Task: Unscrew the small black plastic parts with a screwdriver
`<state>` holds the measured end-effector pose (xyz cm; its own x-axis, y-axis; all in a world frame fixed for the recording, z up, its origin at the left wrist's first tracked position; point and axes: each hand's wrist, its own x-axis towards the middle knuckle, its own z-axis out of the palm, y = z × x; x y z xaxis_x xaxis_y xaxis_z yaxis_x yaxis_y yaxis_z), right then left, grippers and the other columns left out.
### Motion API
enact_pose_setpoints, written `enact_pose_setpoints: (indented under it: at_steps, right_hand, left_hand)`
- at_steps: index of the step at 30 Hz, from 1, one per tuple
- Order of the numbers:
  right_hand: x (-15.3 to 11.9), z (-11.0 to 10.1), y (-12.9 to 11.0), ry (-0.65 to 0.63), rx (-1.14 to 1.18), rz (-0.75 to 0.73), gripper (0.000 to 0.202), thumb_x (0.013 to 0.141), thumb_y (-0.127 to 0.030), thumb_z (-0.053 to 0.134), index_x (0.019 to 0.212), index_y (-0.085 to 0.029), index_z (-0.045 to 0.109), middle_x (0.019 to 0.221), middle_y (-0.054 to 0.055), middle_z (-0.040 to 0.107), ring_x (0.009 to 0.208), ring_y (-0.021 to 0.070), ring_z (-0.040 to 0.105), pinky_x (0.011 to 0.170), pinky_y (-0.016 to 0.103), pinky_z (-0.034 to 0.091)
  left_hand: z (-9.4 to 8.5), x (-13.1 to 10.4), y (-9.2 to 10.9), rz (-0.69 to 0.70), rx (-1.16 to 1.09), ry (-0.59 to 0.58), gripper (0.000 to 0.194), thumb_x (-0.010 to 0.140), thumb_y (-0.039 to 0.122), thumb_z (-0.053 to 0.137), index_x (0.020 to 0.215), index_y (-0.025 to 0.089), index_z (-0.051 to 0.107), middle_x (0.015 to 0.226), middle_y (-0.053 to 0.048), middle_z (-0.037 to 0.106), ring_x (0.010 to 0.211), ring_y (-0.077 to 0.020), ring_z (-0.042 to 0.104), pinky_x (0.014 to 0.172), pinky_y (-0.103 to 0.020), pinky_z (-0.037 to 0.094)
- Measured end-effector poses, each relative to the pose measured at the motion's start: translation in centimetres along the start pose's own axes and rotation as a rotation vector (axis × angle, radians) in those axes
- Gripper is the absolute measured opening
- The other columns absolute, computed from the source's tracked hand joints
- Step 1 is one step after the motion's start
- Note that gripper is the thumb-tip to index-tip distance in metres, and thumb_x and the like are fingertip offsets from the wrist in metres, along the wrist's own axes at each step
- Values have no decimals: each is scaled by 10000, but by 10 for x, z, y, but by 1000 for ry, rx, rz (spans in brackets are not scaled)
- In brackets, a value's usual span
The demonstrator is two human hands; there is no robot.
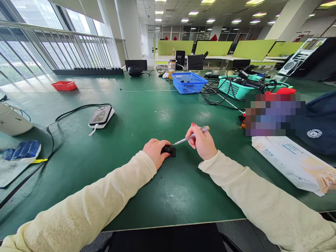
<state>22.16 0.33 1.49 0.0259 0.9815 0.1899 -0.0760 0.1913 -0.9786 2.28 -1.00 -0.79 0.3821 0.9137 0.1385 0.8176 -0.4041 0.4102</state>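
Observation:
Near the middle of the green table [168, 196], my left hand [155, 151] grips a small black part [171, 151] between thumb and fingers, low against the tabletop. My right hand [201, 141] is closed around a slim screwdriver [189, 137] with a clear handle. The tool slants down to the left, and its thin tip meets the top of the black part or hovers just over it; which of the two is too small to tell. Fine detail of the black part is hidden by my left fingers.
A phone [101, 113] on a white block and a black cable lie left, near a glove [22, 154]. Farther back are a red tray [64, 86], a blue basket [189, 84] and a teal basket [236, 89] with cables. A white packet [291, 161] lies right.

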Motion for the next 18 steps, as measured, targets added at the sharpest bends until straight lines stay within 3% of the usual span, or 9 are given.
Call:
enact_pose_setpoints:
  at_steps: [6,12,15,18]
  right_hand:
    - [10,0,1,91,99,265,522,913,-556,576,548,-187,518,350,-61,367,285,56,326,333,202,246]
    - [16,-5,6,124,161,540,475,955,-540,536,641,-183,542,383,-69,384,290,48,287,317,186,196]
    - [15,-5,6,117,96,444,519,935,-587,538,604,-188,539,387,-61,382,296,56,296,323,204,200]
    - [5,-1,0,51,-82,78,586,877,-664,562,528,-193,549,392,-39,397,336,78,366,361,236,275]
  left_hand:
    - [0,0,0,-10,8,15,339,831,224,699,1167,261,675,1039,-44,749,1147,-278,593,1051,-460,482]
    - [1,1,0,-13,5,22,352,820,211,704,1167,268,673,1037,-43,747,1147,-275,600,1053,-461,488]
    - [2,1,0,-26,3,23,345,818,205,704,1156,266,680,1027,-48,744,1145,-277,603,1045,-460,494]
    - [2,0,-1,-10,-3,25,339,815,201,696,1147,272,682,1025,-40,744,1144,-271,603,1048,-456,493]
